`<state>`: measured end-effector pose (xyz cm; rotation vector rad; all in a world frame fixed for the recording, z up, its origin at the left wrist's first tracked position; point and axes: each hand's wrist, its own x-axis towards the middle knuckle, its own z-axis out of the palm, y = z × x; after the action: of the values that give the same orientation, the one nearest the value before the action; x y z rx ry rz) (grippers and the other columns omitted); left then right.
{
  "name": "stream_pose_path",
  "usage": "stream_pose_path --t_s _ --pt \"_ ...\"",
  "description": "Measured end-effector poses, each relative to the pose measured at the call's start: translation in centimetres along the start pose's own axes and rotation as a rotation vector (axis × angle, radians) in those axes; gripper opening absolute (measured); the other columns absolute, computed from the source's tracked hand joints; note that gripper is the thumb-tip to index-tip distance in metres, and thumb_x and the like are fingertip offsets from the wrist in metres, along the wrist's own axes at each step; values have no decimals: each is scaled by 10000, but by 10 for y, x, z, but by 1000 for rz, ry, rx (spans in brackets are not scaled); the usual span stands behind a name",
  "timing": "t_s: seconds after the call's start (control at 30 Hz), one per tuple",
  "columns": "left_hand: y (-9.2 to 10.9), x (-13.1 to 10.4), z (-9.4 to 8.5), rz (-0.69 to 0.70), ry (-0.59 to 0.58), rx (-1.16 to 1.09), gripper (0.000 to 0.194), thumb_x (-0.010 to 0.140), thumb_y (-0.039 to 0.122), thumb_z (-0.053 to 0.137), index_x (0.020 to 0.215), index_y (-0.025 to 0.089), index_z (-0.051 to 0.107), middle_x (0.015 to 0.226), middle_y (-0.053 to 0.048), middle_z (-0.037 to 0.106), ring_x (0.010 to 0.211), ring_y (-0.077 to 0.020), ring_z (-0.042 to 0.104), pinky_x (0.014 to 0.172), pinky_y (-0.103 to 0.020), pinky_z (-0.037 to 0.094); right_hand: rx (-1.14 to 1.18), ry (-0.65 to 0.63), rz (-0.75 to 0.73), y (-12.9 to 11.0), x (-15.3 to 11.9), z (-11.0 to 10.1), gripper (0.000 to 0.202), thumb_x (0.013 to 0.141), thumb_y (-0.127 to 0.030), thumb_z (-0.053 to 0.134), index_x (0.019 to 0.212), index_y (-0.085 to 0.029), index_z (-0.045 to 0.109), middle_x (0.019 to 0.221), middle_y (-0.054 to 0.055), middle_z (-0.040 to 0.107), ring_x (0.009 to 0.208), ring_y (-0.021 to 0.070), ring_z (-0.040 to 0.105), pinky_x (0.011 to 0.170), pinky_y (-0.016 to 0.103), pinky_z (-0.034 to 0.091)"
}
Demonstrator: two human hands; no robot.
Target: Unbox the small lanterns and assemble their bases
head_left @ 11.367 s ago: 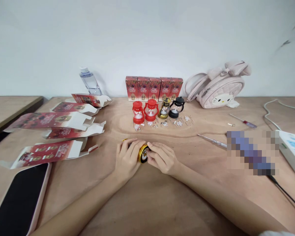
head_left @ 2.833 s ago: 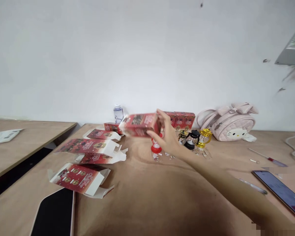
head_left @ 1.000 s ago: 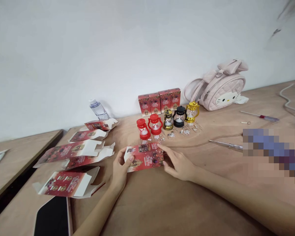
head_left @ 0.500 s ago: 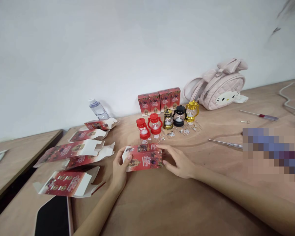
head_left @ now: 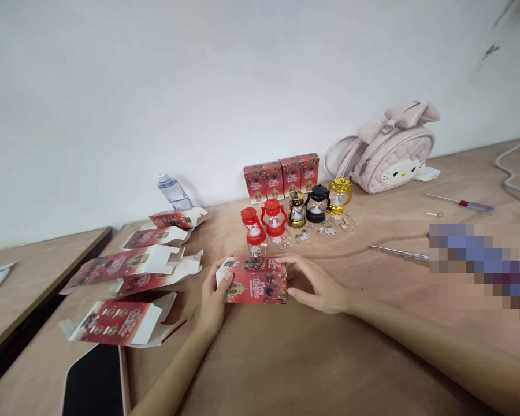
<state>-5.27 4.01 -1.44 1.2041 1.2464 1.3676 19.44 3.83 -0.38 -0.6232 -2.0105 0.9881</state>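
A red printed Christmas box (head_left: 256, 284) lies level between my hands, just above the wooden table. My left hand (head_left: 214, 294) grips its left end, thumb on the upper printed face and fingers behind. At the right end, my right hand (head_left: 323, 286) has its fingers over the far corner and its thumb at the near corner; the other fingers are partly hidden. Beyond the box stand small lanterns: two red ones (head_left: 274, 218), a dark bronze one (head_left: 297, 210), a black one (head_left: 318, 204) and a gold one (head_left: 340, 196). Small metal-and-white parts (head_left: 302, 236) lie before them.
Several opened, flattened red boxes (head_left: 112, 320) lie on the left, near a phone (head_left: 96, 381). Four-sided red cartons (head_left: 272, 182) stand by the wall. A clear bottle (head_left: 174, 192), a pink bag (head_left: 394, 156), screwdrivers (head_left: 472, 205) and a white cable (head_left: 509, 173) are around.
The box is turned slightly, its near face tipped a little more toward me. My right fingers sit closer against its right end. The view has shifted slightly.
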Motion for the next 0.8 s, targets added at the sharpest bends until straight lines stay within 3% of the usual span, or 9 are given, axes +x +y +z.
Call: stream_pose_path --t_s 0.3,0.47,0.67,0.8 --pt "4 -2 3 0 11 32 520 683 497 672 1076 167 591 1026 -64 651 883 -206 598 748 -262 463 -25 13 33 1 0 1 529 784 -135 532 1281 -201 363 1179 104 540 996 189 570 865 356 482" --pt "12 -4 7 4 7 83 537 653 491 689 1064 162 585 1023 -72 651 895 -229 603 747 -288 471 -132 115 92 1 0 5 563 695 -80 503 1234 -208 400 1166 96 557 991 205 568 871 374 458" --pt "19 -7 12 20 -23 98 534 635 466 697 1066 171 581 997 -61 652 915 -239 605 773 -302 477 -240 203 160 -5 -1 5 530 624 -75 480 1137 -203 454 912 33 621 762 170 579 730 305 458" --pt "19 -10 14 -2 -37 58 554 638 460 698 1090 166 569 998 -67 658 903 -244 621 768 -315 488 -243 243 140 -5 -2 5 504 605 -79 463 1091 -211 475 729 -25 562 603 128 509 602 242 416"
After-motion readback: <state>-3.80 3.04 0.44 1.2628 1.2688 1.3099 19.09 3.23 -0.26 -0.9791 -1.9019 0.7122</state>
